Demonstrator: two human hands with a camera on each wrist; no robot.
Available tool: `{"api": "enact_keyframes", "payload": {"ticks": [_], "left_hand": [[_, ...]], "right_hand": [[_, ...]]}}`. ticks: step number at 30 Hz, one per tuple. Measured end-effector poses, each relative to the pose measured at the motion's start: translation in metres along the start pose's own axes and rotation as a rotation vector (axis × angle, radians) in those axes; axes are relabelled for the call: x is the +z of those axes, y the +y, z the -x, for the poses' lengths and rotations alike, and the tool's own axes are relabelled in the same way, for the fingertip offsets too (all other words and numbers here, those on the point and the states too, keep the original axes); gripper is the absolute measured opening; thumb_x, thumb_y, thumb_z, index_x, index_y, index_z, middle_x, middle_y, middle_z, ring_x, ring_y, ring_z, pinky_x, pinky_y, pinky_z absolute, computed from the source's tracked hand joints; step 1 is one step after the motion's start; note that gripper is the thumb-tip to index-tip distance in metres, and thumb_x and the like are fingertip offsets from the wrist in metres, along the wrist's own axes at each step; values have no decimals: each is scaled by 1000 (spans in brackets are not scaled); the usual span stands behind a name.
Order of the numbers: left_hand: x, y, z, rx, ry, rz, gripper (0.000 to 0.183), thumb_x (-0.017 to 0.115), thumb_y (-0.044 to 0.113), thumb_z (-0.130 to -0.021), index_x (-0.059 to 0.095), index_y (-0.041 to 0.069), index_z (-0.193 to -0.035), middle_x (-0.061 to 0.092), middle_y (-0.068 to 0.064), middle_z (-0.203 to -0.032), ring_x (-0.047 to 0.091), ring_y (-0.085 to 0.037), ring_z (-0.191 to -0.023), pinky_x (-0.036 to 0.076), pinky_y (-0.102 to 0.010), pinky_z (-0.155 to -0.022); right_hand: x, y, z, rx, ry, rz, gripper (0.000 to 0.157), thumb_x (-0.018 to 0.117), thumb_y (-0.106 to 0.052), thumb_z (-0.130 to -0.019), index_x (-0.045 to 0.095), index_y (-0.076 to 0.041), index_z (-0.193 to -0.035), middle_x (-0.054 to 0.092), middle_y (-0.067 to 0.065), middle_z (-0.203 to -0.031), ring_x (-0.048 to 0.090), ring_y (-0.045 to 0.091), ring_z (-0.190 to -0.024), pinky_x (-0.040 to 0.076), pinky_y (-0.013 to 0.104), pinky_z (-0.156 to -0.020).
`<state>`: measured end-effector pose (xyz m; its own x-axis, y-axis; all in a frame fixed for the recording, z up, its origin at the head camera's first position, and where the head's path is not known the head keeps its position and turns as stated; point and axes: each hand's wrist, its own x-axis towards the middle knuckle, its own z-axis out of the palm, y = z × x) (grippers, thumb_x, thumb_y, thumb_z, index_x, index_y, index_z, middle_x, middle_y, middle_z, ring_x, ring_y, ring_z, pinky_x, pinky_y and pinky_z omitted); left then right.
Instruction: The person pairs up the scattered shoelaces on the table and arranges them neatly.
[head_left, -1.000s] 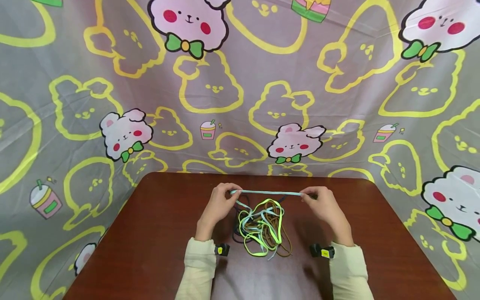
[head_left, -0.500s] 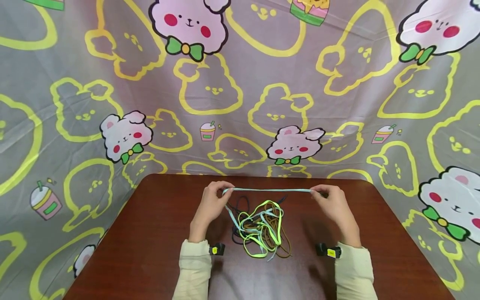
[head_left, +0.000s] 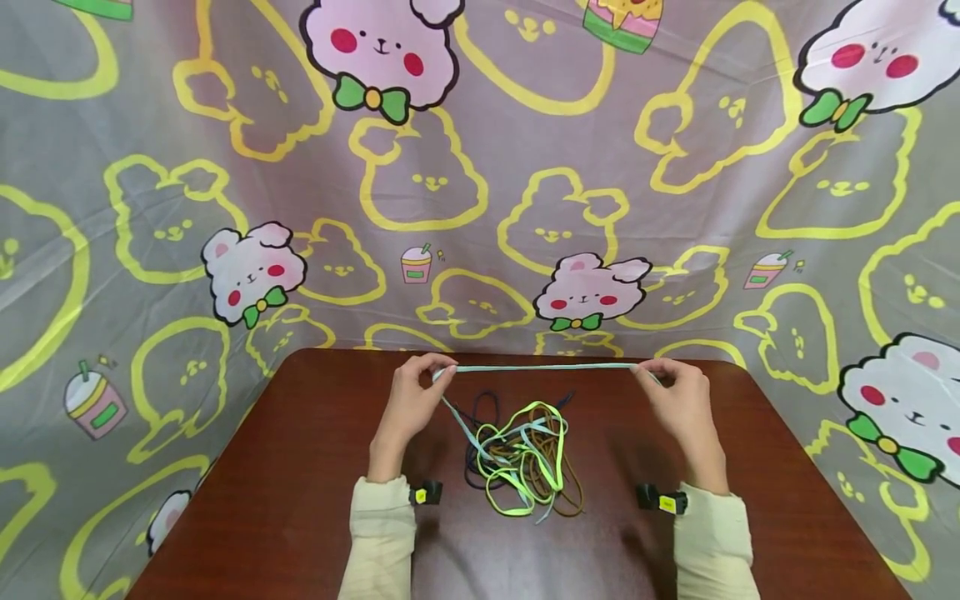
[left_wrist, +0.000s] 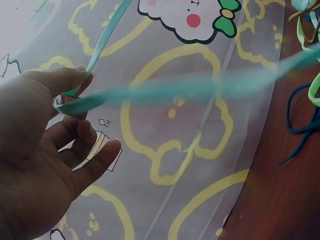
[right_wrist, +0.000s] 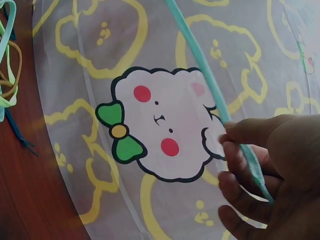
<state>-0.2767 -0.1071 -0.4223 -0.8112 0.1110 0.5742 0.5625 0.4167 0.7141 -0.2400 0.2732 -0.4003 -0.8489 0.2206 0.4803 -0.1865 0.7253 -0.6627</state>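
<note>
A light blue flat shoelace (head_left: 543, 367) is drawn straight between the two hands above the table. My left hand (head_left: 416, 396) pinches it between thumb and forefinger, and from there a slack length runs down into the tangled pile. In the left wrist view the lace (left_wrist: 175, 89) bends at the fingertips of that hand (left_wrist: 55, 135). My right hand (head_left: 678, 400) pinches the other end. The right wrist view shows a short tail of lace (right_wrist: 254, 167) lying across the palm side of the right hand (right_wrist: 285, 165). Below, the pile mixes neon yellow (head_left: 560, 458), brown (head_left: 576, 487) and dark blue (head_left: 471, 471) laces.
The reddish-brown table (head_left: 300, 467) carries the pile near its middle. A grey curtain (head_left: 465, 167) with cartoon rabbits surrounds the back and sides. Black wrist cameras (head_left: 429, 493) sit at both cuffs.
Both hands have moved apart, the left one leftward and the right one rightward, and slightly up. The straight span of light blue lace has grown longer, and more of it has come out of the pile.
</note>
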Motion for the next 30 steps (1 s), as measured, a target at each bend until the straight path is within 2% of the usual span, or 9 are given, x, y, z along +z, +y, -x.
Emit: {"api": "enact_keyframes", "payload": {"ticks": [4,6,10,12,17,21,24,28,30], "left_hand": [[-8,1,-2,-27,-1,-1,14,62,28,-90,71,19,-96,51,0,-69,43,-20,-67,35,-28,-60],[-12,0,-3,-35,-4,-11,16,61,28,-91,71,16,-96,51,0,-69,42,-18,-66,35,-28,-59],[-23,-3,-5,-39,-33,-56,18,61,28,-91,71,15,-96,59,3,-80,46,-14,-71,40,-28,-63],[-29,-5,-5,-32,-56,-78,18,61,27,-91,71,14,-97,61,4,-85,49,-16,-77,43,-29,-67],[-47,-11,-5,-23,-89,-124,11,64,24,-89,71,17,-95,61,5,-81,49,-22,-78,40,-32,-68],[-65,-19,-3,-31,-101,-170,6,67,22,-87,70,19,-91,63,8,-80,49,-17,-78,40,-33,-68],[-77,-26,1,-45,-140,-201,5,67,23,-87,70,20,-90,63,8,-83,51,-16,-82,43,-37,-71],[-89,-36,7,-55,-194,-228,6,66,26,-87,69,21,-90,63,7,-85,51,-15,-85,44,-38,-75],[-93,-40,9,-57,-205,-238,6,66,25,-87,68,21,-90,63,5,-79,52,-15,-82,42,-38,-75]], "right_hand": [[-2,3,-1,12,94,-19,21,67,-29,-86,72,-8,-85,64,4,-74,51,14,-65,38,20,-56],[-3,6,-3,7,135,-24,20,67,-26,-86,72,-7,-85,65,6,-74,51,12,-65,37,18,-57],[-8,13,-6,-12,161,-10,18,65,-22,-88,71,-6,-86,65,8,-73,52,8,-64,36,15,-58],[-10,16,-7,-23,162,1,17,64,-21,-88,71,-5,-88,66,8,-73,52,5,-64,37,14,-57],[-14,25,-10,-43,165,19,15,65,-19,-88,71,-5,-88,66,8,-74,50,1,-64,35,14,-58],[-15,32,-12,-56,137,46,18,66,-23,-87,71,-5,-86,64,7,-72,49,4,-63,35,16,-58],[-15,39,-12,-60,109,69,20,67,-26,-86,71,-6,-82,62,5,-69,48,8,-60,35,18,-55],[-15,49,-13,-69,83,85,22,69,-29,-85,70,-8,-78,60,4,-65,48,9,-56,35,20,-51],[-14,53,-13,-74,62,99,23,68,-30,-86,69,-8,-79,61,4,-65,49,9,-56,36,20,-51]]}}
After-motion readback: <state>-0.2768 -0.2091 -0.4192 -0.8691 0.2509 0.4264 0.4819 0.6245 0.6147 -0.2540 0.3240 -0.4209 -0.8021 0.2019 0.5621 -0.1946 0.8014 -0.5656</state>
